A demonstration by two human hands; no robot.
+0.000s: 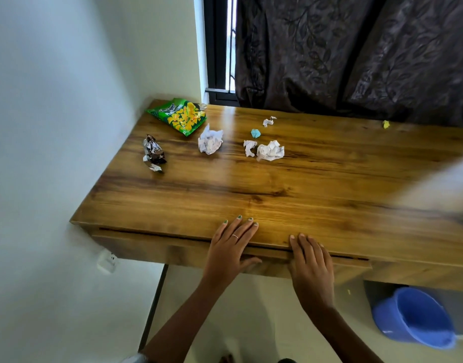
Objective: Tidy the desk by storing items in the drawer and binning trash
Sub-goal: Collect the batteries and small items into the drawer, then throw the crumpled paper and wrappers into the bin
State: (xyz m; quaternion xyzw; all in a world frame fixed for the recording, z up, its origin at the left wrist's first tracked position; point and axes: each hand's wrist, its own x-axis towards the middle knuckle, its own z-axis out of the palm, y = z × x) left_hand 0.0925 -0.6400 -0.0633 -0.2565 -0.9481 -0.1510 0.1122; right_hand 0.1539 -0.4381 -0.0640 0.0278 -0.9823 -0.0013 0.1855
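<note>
My left hand [231, 244] lies flat on the front edge of the wooden desk [316, 200], fingers straight, thumb down over the drawer front [173, 254]. My right hand [310, 265] rests beside it, fingers straight over the same edge. Both hold nothing. Far on the desk lie a green snack bag [179, 116], a brown wrapper [153, 153], two large crumpled white papers [210, 140] [270, 151], two small white scraps [249, 148] [268, 121], a blue paper ball [255, 133] and a yellow scrap [386, 124].
A blue plastic bin [413, 317] stands on the floor under the desk's right side. A white wall runs along the left, with a socket [107, 262] below the desk. A dark curtain [356, 53] hangs behind. A blurred pale shape [445, 187] covers the desk's right edge.
</note>
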